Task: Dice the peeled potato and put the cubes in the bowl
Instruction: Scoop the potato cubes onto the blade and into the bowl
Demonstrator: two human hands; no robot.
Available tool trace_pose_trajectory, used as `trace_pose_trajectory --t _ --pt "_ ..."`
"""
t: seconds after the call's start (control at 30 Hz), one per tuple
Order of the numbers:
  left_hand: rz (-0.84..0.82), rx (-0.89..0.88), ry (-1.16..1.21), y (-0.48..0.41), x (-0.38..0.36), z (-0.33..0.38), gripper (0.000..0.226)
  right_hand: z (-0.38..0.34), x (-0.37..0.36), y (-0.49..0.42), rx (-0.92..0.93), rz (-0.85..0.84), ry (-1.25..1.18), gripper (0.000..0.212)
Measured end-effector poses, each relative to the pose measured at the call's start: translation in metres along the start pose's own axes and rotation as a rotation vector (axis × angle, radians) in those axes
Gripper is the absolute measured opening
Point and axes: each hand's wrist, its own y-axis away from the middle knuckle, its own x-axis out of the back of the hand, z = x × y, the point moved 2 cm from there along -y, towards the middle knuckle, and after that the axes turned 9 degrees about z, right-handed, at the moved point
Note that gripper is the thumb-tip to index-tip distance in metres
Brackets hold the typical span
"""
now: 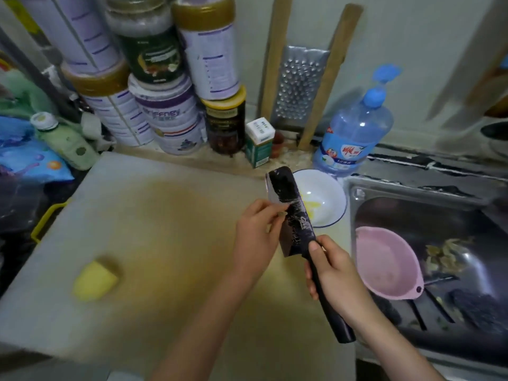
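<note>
Board edges: I see the cutting board [165,215] with its far edge just short of the stacked tins [170,119]. Its right side is near the sink [412,193] rim.
Room: stained board surface lies between the potato and the hands, which are well apart.
Potato: a yellow peeled chunk [94,280] lies on the near left of the board.
Right hand [335,273]: fingers wrapped round the cleaver [286,188] handle, with the blade tilted over the bowl.
Left hand [255,235]: fingertips bunched against the flat of the blade. I cannot tell whether they pinch anything.
Bowl [334,193]: white with a blue rim, at the board's far right corner, partly hidden behind the blade. Pale yellow potato pieces [313,206] lie inside.
Sink contents: a pink basin [384,259] tilted against the left wall, with peelings [445,254] beside it.
Behind the bowl: a blue soap bottle [354,130].
</note>
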Motion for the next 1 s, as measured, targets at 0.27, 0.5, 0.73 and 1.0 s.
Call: trace_pose_trajectory --t 0.27,0.5,0.73,1.0 --pt "0.007 -0.185 -0.219 -0.025 -0.077 0.019 0.018 0.004 0.064 -0.055 0.001 -0.019 0.069 0.024" --pt "-0.155 -0.190 -0.536 -0.017 -0.089 0.003 0.017 0.018 0.091 -0.069 -0.050 -0.030 -0.010 0.021" --pt "-0.267 -0.131 -0.701 -0.006 -0.064 0.008 0.022 0.020 0.100 -0.067 -0.003 -0.044 0.004 0.026" --pt "-0.421 -0.135 -0.758 0.014 -0.019 0.011 0.049 0.014 0.091 -0.041 0.065 -0.073 0.077 0.020"
